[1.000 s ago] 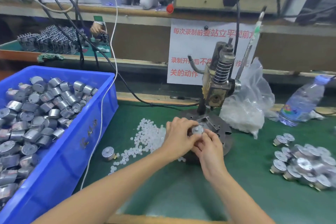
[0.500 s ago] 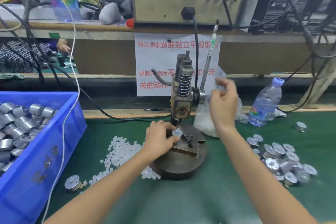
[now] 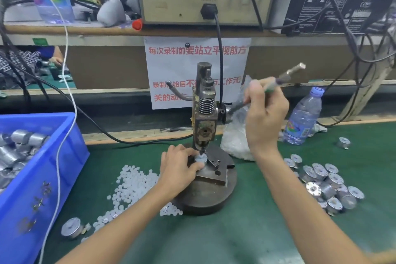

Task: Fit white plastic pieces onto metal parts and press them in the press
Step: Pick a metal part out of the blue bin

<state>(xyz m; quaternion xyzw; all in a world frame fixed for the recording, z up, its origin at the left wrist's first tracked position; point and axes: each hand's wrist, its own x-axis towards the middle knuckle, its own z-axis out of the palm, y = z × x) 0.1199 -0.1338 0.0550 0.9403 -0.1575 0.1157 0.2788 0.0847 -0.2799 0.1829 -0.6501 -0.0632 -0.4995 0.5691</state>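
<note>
A small hand press (image 3: 204, 118) stands on a round dark base (image 3: 214, 197) in the middle of the green mat. My left hand (image 3: 179, 167) pinches a round metal part (image 3: 201, 159) that sits on the fixture right under the press ram. My right hand (image 3: 264, 113) grips the press lever (image 3: 289, 74), which is tilted down to the right. Loose white plastic pieces (image 3: 130, 186) lie in a heap left of the base. Whether a white piece sits on the held part is hidden by the ram and my fingers.
A blue bin (image 3: 40, 180) of metal parts stands at the left, with one stray part (image 3: 71, 227) in front. Several metal parts (image 3: 325, 184) lie at the right. A plastic bag (image 3: 234, 137) and a water bottle (image 3: 303, 117) stand behind the press.
My right hand left the part, rose to the lever and now grips it, pulling it down to the right. My left hand stayed on the part under the ram.
</note>
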